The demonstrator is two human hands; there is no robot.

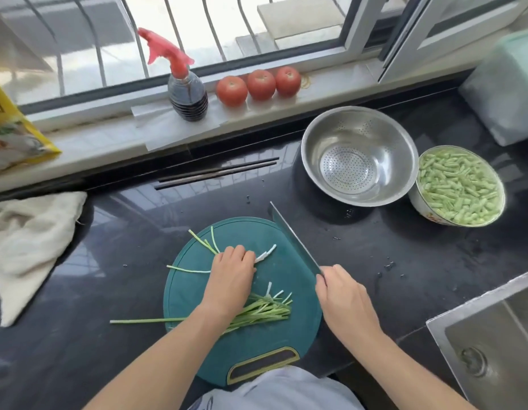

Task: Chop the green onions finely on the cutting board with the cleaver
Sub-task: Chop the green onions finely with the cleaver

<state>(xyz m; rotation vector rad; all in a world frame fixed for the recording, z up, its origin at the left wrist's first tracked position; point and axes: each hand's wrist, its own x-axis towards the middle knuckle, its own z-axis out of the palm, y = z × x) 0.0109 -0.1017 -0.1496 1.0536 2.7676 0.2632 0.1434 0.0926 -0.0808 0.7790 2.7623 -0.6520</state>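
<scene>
Teal cutting board [197,294] on counter [404,261], green onions [262,312] under left hand [231,273], fingers curled pressing a bunch, right hand [342,297] gripping cleaver [292,235] just right.

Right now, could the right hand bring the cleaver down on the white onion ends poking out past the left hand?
Probably yes. The right hand holds the cleaver just beside the white onion ends, with bare cutting board between them.

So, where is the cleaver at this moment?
The right hand holds the cleaver at the right edge of the cutting board, blade pointing toward the colander.
</scene>
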